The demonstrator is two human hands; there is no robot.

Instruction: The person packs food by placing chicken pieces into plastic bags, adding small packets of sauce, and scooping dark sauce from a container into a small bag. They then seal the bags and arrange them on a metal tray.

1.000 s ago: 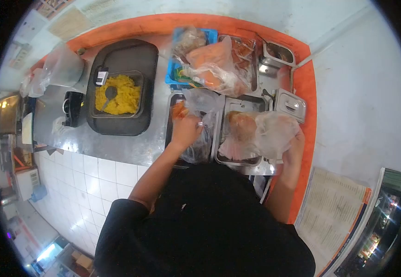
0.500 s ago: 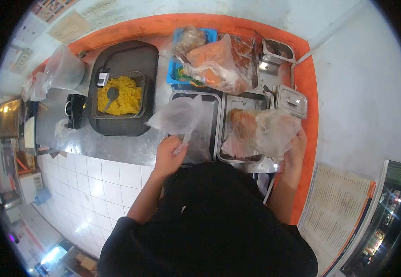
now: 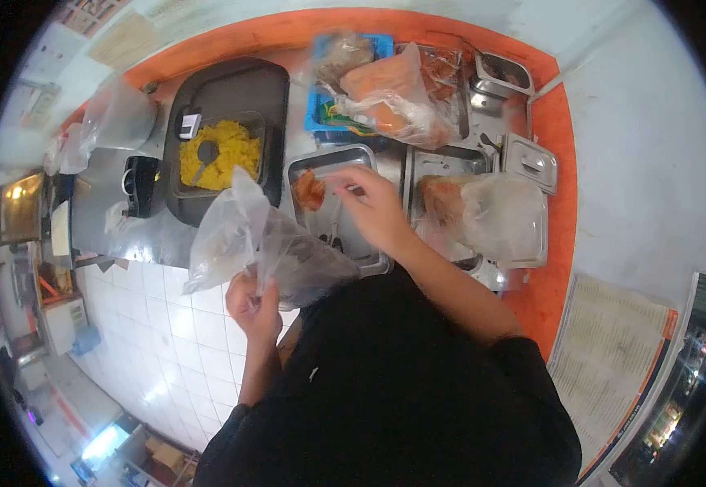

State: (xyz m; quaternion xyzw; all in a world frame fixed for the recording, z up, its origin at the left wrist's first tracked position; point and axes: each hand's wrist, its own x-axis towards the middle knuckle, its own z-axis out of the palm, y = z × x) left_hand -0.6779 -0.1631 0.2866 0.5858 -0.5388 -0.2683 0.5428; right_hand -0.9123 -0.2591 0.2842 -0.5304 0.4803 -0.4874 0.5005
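A translucent plastic bag [image 3: 247, 235] hangs from my left hand [image 3: 254, 307], its top bunched between my closed fingers. The bag lies slantwise over the counter's front edge and the lower left of a metal tray [image 3: 381, 258]. My right hand [image 3: 369, 203] is stretched across above this tray, thumb and fingers bent but apart. Its fingertips come right to the edge of a reddish-brown piece of food [image 3: 309, 191] at the tray's left side. Dark tong-like metal pieces [image 3: 332, 242] show lower in the tray, partly behind the bag.
Yellow rice [image 3: 227, 150] with a scoop fills a container on a black tray [image 3: 231, 81] at left. To the right, a second bag [image 3: 491, 215] covers food in another tray. Behind stand a blue basket [image 3: 319, 109] with bagged food and a lidded steel container [image 3: 531, 162].
My right hand has left the bag on the right and reached over the middle tray. My left hand has drawn its bag left and down, uncovering that tray and the reddish-brown food.
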